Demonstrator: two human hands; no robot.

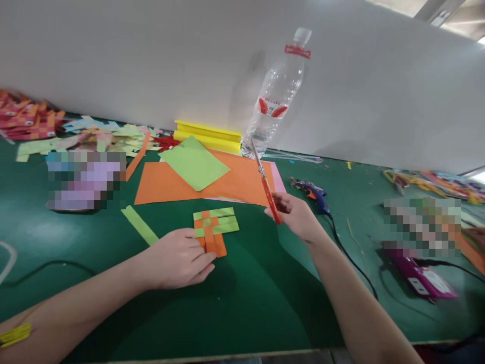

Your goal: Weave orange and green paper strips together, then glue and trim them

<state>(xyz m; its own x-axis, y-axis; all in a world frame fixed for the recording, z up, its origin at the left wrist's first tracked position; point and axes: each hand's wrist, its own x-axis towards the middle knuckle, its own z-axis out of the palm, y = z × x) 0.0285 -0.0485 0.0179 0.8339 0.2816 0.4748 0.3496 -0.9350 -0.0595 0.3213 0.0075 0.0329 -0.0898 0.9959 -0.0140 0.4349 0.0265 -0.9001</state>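
Head view: our right fingers (pixel 284 199) clasp red-handled metal scissors (pixel 267 191), right of woven orange-and-green paper (pixel 212 227) under our left fingers (pixel 201 263) (grip hidden).

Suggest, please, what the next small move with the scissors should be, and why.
Probably bring the scissors to the weave: the right hand holds them apart from it, the left hand touches it, and its green ends jut rightward past the orange strips.
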